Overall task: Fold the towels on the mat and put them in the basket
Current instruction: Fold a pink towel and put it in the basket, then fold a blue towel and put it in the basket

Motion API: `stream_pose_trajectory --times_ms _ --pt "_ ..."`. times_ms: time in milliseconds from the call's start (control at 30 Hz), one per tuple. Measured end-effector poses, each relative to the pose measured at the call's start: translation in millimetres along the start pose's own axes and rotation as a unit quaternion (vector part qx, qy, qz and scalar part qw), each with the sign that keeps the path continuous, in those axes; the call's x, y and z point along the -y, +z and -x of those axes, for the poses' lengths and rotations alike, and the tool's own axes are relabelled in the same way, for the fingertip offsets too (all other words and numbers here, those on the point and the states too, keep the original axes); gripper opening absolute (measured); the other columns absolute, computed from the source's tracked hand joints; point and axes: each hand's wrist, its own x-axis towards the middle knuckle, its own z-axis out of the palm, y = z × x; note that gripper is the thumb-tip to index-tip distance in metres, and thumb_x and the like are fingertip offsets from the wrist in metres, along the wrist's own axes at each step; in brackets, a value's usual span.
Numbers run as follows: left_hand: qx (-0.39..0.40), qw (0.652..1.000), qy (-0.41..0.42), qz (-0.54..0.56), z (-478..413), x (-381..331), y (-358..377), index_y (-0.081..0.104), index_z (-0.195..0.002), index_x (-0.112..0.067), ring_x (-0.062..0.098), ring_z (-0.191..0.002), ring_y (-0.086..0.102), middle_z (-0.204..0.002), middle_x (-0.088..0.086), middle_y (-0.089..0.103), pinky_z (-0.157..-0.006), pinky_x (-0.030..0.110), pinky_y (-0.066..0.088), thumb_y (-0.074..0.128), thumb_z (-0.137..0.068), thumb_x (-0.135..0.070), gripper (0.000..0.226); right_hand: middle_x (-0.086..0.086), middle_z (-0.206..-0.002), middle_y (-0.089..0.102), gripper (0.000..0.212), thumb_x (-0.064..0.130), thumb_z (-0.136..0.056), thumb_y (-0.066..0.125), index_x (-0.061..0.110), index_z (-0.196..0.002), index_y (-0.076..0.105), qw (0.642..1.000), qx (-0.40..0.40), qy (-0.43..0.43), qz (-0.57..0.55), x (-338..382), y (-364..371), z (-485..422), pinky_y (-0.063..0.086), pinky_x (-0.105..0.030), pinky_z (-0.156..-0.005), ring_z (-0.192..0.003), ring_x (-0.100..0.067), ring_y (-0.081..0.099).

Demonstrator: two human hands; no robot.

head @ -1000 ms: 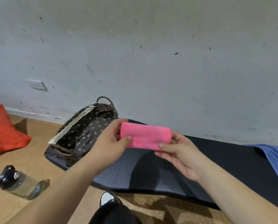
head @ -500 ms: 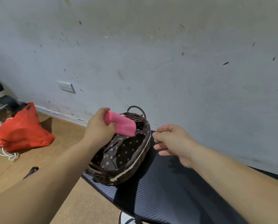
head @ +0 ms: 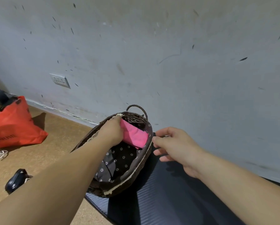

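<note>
A folded pink towel lies in the far end of the wicker basket, which has a dark flowered lining and a loop handle. My left hand reaches into the basket and grips the towel's left end. My right hand hovers just right of the basket's rim, fingers loosely bent, holding nothing. The basket stands on the left end of the black ribbed mat. No other towel is in view.
A grey wall with a socket plate rises right behind the basket. On the brown floor to the left lie a red bag and a dark bottle.
My left hand carried the pink towel from in front of me down into the basket. My right hand let go of it and now hangs beside the rim. The view swung left.
</note>
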Motion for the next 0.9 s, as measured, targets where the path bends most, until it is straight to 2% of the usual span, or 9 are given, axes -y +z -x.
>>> stream_pose_trajectory --times_ms 67,200,267,333,400,533,667,833,900 --pt "-0.021 0.997 0.006 -0.074 -4.4 -1.0 4.5 0.041 -0.15 -0.021 0.034 -0.128 0.055 -0.141 0.011 0.056 -0.101 0.046 0.05 0.053 -0.09 -0.014 0.062 -0.004 -0.105 0.071 0.016 0.024 -0.095 0.067 0.025 -0.11 0.063 1.0 0.003 -0.002 0.001 -2.1 -1.9 -0.2 0.059 -0.029 -0.069 -0.079 -0.014 0.072" --pt "-0.098 0.963 0.082 -0.237 7.3 -11.0 7.0 0.05 -0.121 -0.018 0.031 -0.111 0.051 -0.12 0.007 0.052 -0.075 0.041 0.051 0.058 -0.087 -0.015 0.035 -0.002 -0.104 0.071 0.014 0.025 -0.096 0.067 0.027 -0.109 0.062 1.0 0.005 -0.002 0.005 -5.3 -4.7 0.5 0.06 -0.028 -0.07 -0.086 -0.016 0.073" --pt "-0.061 0.969 0.116 -0.21 12.9 -16.7 15.3 0.052 -0.118 -0.02 0.032 -0.114 0.051 -0.119 0.006 0.051 -0.082 0.047 0.054 0.057 -0.091 -0.029 0.029 -0.002 -0.105 0.071 0.014 0.026 -0.097 0.067 0.027 -0.11 0.063 1.0 0.002 0.0 0.006 -6.3 -4.5 1.0 0.061 -0.029 -0.073 -0.088 -0.017 0.075" --pt "0.031 0.98 0.096 -0.169 15.0 -19.7 26.4 0.051 -0.13 -0.024 0.035 -0.123 0.048 -0.129 0.008 0.048 -0.097 0.052 0.05 0.054 -0.093 -0.051 0.046 -0.002 -0.105 0.071 0.014 0.027 -0.096 0.067 0.026 -0.11 0.063 1.0 0.001 0.002 0.006 -7.7 -3.8 1.9 0.061 -0.031 -0.075 -0.089 -0.017 0.075" --pt "0.072 0.977 0.088 -0.178 16.1 -20.6 36.3 0.046 -0.139 -0.026 0.037 -0.131 0.041 -0.14 0.011 0.042 -0.105 0.054 0.046 0.052 -0.093 -0.06 0.058 -0.002 -0.106 0.071 0.015 0.027 -0.096 0.067 0.026 -0.111 0.064 1.0 0.001 0.007 0.007 -10.4 -3.9 3.7 0.062 -0.032 -0.077 -0.09 -0.016 0.075" --pt "0.064 0.979 0.061 -0.184 21.3 -23.5 41.5 0.04 -0.145 -0.03 0.038 -0.139 0.032 -0.148 0.011 0.036 -0.101 0.057 0.049 0.05 -0.095 -0.059 0.059 -0.002 -0.106 0.072 0.017 0.028 -0.096 0.066 0.024 -0.112 0.066 1.0 -0.006 0.019 0.013 -16.3 -12.5 13.0 0.062 -0.032 -0.077 -0.088 -0.015 0.076" --pt "0.085 0.984 0.063 -0.145 31.5 -36.4 22.8 0.051 -0.135 -0.026 0.034 -0.125 0.051 -0.14 0.005 0.049 -0.095 0.051 0.051 0.05 -0.098 -0.042 0.04 -0.004 -0.101 0.074 0.011 0.025 -0.097 0.065 0.023 -0.106 0.068 0.999 -0.03 0.022 0.026 -13.6 -33.3 32.1 0.063 -0.034 -0.077 -0.088 -0.018 0.076" --pt "-0.012 0.961 0.151 -0.233 75.0 -62.9 -10.7 0.057 -0.129 -0.027 0.024 -0.12 0.055 -0.131 -0.004 0.054 -0.079 0.042 0.053 0.058 -0.094 -0.021 0.035 -0.004 -0.099 0.076 0.012 0.026 -0.096 0.065 0.021 -0.105 0.071 0.999 -0.045 0.019 0.014 -25.9 -72.3 83.1 0.064 -0.036 -0.079 -0.088 -0.017 0.076" --pt "-0.041 0.951 0.211 -0.224 95.6 -81.7 -17.4 0.059 -0.126 -0.026 0.023 -0.119 0.054 -0.131 -0.004 0.056 -0.083 0.042 0.053 0.053 -0.097 -0.022 0.03 -0.007 -0.101 0.076 0.013 0.026 -0.095 0.066 0.02 -0.105 0.071 0.998 -0.053 0.03 0.008 -39.4 -87.0 105.0 0.063 -0.04 -0.081 -0.084 -0.016 0.076"
